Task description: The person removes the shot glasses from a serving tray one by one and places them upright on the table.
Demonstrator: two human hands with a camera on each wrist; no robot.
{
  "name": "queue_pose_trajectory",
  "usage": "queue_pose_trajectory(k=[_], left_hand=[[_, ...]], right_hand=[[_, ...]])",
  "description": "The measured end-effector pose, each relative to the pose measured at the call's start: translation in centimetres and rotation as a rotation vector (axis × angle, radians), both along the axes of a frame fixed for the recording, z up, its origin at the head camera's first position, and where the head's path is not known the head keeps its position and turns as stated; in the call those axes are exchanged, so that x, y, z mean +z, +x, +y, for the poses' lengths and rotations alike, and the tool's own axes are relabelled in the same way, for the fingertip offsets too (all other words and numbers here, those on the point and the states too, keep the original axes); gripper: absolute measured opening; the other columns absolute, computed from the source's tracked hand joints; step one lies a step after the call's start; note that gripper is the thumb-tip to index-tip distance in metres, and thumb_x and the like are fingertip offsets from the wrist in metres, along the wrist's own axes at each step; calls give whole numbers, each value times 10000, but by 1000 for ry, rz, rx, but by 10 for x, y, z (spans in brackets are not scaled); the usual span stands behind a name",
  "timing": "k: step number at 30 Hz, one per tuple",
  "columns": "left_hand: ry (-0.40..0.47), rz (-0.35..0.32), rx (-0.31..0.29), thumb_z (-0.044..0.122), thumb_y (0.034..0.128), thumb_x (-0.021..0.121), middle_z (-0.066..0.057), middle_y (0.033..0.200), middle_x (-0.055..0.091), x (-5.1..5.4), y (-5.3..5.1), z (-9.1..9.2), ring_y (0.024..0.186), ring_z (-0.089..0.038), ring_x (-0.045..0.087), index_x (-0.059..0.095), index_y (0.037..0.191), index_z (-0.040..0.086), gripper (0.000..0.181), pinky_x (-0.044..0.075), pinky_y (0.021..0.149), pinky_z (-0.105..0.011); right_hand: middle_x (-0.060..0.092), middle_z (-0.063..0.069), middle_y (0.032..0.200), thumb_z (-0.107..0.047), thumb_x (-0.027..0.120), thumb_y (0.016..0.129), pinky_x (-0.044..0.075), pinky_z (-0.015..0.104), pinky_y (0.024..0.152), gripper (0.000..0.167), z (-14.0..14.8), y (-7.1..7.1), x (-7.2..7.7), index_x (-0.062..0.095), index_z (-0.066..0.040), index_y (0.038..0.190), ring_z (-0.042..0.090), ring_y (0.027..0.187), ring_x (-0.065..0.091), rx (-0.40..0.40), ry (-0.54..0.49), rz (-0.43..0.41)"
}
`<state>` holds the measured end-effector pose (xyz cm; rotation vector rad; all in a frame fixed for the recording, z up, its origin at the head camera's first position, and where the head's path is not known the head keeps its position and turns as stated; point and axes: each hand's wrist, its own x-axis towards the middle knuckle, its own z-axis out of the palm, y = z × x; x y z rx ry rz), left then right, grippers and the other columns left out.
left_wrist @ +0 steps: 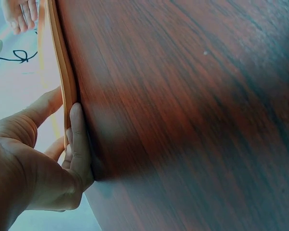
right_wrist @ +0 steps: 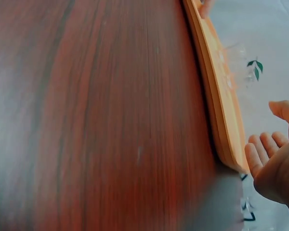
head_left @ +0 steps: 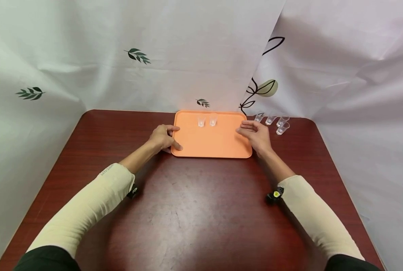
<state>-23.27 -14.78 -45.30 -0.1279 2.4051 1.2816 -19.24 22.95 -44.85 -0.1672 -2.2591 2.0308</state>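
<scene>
An orange tray (head_left: 211, 141) lies at the back of the table, with two small clear cups (head_left: 201, 121) (head_left: 213, 119) standing near its far rim. My left hand (head_left: 164, 137) grips the tray's left edge; in the left wrist view that hand (left_wrist: 48, 166) has its thumb over the rim and fingers along the underside. Over the tray's right edge is my right hand (head_left: 256, 137), holding nothing. The right wrist view shows this hand (right_wrist: 279, 154) with relaxed fingers, beside the tray (right_wrist: 219, 91) and apart from it.
Several more clear cups (head_left: 282, 128) are at the table's back edge, right of the tray and just beyond my right hand. A white curtain (head_left: 174, 45) with leaf prints hangs behind the dark red wooden table (head_left: 194, 210).
</scene>
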Motion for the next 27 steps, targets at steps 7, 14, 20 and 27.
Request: queue_pose_trajectory(k=[7,14,20,27], left_hand=[[-3,6,7,-4,704,1057,-91,1219,500,6,6,1,819,-231,647,697,1565,186,953,731,637,-421],[-7,20,-25,0,759,1027,-95,1202,495,19,16,5,833,-219,611,660,1599,148,928,718,617,-380],[-9,21,-26,-17,798,998,-94,1226,478,26,22,6,912,-220,583,663,1595,151,881,711,629,-334],[-20,8,-23,-11,813,994,-78,1226,473,28,23,7,903,-207,569,662,1598,166,870,696,622,-297]], right_hand=[[721,352,1407,-49,877,955,657,132,934,521,-23,-12,-4,697,117,1414,-34,983,745,25,24,-25],[755,310,1374,-106,892,956,621,104,888,479,-41,-23,-6,751,60,1383,-5,994,728,33,108,-20],[759,274,1395,-97,890,954,594,117,890,486,-58,-32,-6,748,41,1398,203,1169,766,47,121,-28],[748,267,1413,-88,885,946,637,208,987,504,-73,-42,-9,737,47,1408,333,1266,736,27,88,-37]])
